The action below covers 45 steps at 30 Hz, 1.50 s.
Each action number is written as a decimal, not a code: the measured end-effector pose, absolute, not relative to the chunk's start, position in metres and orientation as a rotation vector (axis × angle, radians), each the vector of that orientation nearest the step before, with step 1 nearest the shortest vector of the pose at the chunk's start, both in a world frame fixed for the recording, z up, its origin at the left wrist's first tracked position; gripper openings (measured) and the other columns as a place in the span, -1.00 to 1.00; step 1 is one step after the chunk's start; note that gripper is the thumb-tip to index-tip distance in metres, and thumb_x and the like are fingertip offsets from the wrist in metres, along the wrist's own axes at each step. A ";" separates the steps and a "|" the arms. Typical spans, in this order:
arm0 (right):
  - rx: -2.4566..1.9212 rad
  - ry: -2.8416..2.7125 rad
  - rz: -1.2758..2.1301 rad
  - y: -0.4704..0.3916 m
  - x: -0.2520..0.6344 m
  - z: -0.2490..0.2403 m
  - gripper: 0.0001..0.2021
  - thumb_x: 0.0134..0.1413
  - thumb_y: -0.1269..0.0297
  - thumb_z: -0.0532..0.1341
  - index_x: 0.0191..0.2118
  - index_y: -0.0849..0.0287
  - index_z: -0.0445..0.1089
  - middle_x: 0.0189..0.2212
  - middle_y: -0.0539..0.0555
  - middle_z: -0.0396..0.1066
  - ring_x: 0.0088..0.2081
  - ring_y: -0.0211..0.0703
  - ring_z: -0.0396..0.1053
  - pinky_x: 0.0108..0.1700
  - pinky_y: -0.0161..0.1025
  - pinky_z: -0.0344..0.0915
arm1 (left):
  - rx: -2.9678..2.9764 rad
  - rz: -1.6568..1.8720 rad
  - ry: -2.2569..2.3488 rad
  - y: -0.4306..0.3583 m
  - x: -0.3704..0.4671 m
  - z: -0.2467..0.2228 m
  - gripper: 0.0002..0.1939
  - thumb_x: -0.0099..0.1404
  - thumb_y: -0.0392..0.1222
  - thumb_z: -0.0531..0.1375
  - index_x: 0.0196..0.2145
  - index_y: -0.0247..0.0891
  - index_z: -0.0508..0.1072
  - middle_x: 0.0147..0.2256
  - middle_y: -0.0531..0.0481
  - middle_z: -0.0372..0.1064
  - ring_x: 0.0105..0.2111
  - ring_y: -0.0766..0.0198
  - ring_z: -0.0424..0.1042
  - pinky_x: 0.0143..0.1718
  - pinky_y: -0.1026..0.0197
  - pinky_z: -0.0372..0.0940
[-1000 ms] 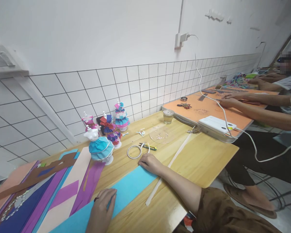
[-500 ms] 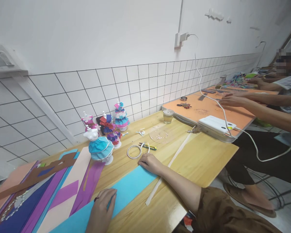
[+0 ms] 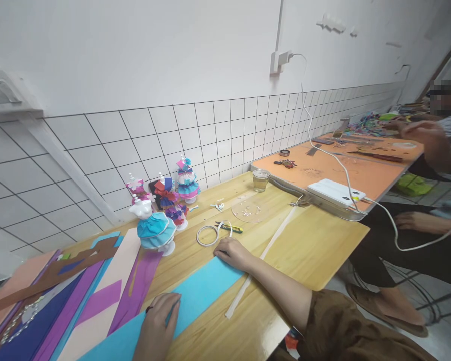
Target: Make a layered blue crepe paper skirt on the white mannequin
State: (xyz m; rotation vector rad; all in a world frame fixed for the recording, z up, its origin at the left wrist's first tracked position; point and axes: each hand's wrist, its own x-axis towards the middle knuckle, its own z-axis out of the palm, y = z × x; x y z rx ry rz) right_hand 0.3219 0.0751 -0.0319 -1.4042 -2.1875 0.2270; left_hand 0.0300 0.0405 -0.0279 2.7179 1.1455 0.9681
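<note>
A wide strip of light-blue crepe-like paper [image 3: 206,288] lies at a slant across the wooden table in front of me. My left hand [image 3: 158,321] rests on its nearer part, fingers lying over the paper and a gap between thumb and forefinger. At the far end of the strip, my right hand [image 3: 233,253] is closed with curled fingers over the corner. Its fingertips are partly hidden. Just beyond it are yellow-and-black thread snips [image 3: 231,228] and a roll of narrow white ribbon [image 3: 207,235]. A thin whitish strip [image 3: 263,258] passes under my right forearm.
Small dress-form figures in ruffled paper, one with a blue skirt [image 3: 156,230], stand at the back left. Coloured paper sheets [image 3: 56,301] cover the left side. A clear cup [image 3: 261,180] and a round clear dish [image 3: 250,209] stand behind. A white power bank [image 3: 334,193] lies on the orange table.
The co-worker at the right has drawn both hands back from the orange table, uncovering a dark long tool there. My own hands and the blue strip have not moved.
</note>
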 end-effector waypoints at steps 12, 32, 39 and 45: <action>-1.415 -2.183 0.236 0.075 0.322 -0.032 -0.74 0.22 0.27 0.05 -0.31 0.20 0.48 -0.37 0.13 0.48 -0.27 -0.18 0.36 -0.16 -0.25 0.17 | 2.761 1.057 1.120 0.038 0.035 -0.024 -0.76 0.31 -0.16 0.04 -0.32 -0.26 0.48 -0.35 -0.03 0.51 -0.33 0.26 0.50 -0.32 0.28 0.42; -1.387 -2.152 0.291 0.074 0.323 -0.033 -0.80 0.16 0.22 0.14 -0.29 0.17 0.48 -0.34 0.10 0.48 -0.24 -0.17 0.37 -0.11 -0.24 0.19 | 2.760 1.053 1.127 0.039 0.034 -0.025 -0.78 0.30 -0.17 0.05 -0.30 -0.24 0.48 -0.34 -0.02 0.50 -0.32 0.25 0.50 -0.30 0.28 0.42; -1.387 -2.153 0.284 0.075 0.323 -0.035 -0.84 0.15 0.28 0.15 -0.30 0.17 0.48 -0.34 0.10 0.49 -0.24 -0.16 0.37 -0.12 -0.23 0.19 | 2.777 1.042 1.130 0.040 0.031 -0.026 -0.79 0.30 -0.17 0.05 -0.29 -0.25 0.47 -0.34 -0.01 0.50 -0.31 0.25 0.50 -0.30 0.27 0.42; -1.387 -2.154 0.279 0.076 0.323 -0.035 -0.82 0.16 0.27 0.14 -0.30 0.16 0.48 -0.34 0.11 0.49 -0.23 -0.15 0.38 -0.12 -0.23 0.20 | 2.743 1.013 1.148 0.040 0.030 -0.029 -0.80 0.29 -0.17 0.06 -0.27 -0.24 0.47 -0.33 -0.01 0.50 -0.30 0.25 0.50 -0.30 0.27 0.42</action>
